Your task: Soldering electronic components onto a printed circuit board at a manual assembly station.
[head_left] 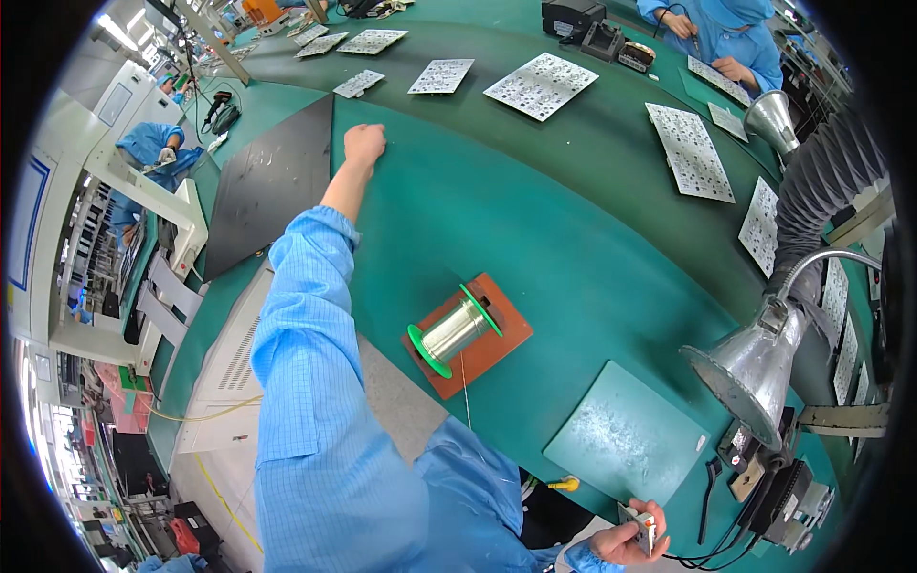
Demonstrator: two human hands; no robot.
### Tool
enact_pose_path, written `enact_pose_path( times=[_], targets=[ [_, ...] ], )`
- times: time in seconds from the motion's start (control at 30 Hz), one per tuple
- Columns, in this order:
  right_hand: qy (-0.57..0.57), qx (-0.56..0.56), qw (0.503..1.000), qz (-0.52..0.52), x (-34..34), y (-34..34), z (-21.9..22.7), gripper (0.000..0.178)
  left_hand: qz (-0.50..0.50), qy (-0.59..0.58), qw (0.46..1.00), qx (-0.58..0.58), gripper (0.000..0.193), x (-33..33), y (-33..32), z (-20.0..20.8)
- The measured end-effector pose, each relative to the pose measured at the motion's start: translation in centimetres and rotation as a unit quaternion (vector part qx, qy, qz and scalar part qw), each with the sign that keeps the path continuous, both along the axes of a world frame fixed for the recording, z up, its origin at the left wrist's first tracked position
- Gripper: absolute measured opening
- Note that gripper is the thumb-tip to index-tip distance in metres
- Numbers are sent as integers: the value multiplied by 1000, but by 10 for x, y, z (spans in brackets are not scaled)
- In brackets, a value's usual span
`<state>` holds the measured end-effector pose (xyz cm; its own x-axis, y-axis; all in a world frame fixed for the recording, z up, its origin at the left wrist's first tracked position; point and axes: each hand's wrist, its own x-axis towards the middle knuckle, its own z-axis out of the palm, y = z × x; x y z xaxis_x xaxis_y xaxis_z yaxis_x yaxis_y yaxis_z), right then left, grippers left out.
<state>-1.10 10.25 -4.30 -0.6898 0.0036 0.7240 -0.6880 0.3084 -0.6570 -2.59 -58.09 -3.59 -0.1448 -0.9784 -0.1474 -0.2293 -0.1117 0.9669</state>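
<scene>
My left hand is stretched far forward over the green mat, beside the corner of a black sheet. Its fingers are curled closed, and whatever they may hold is hidden. Down at the front edge my right hand grips a small whitish-grey flat piece with a reddish spot; its exact kind I cannot make out. A spool of solder wire with green flanges lies on a red-brown base between my arms. A strand of wire hangs from it toward me. Near my right hand is a pale green pad.
Populated circuit boards lie along the dark green belt. A metal lamp-shaped hood on a grey hose overhangs the right side, above black cabled equipment. A yellow plug-like piece sits at the front edge. A co-worker handles a board across the belt.
</scene>
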Motion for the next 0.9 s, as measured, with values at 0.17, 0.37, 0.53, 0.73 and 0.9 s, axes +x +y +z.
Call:
enact_pose_path(
  times=[0.17,0.37,0.53,0.73,0.9],
  targets=[
    [-22,-28,996,81,2,18,-12,56,-87,-322,904,-267,49,17,-2,13],
    [-11,-21,994,104,-2,21,-12,57,-131,-447,872,-150,58,30,32,78],
    [-28,-48,992,117,-1,22,-16,59,-135,-458,864,-157,71,32,48,80],
    [-41,-45,991,120,-2,25,-18,57,-167,-504,830,-172,77,38,59,100],
    [-26,-38,996,72,-2,18,-10,56,-236,-561,791,-65,78,35,87,106]
  ],
)
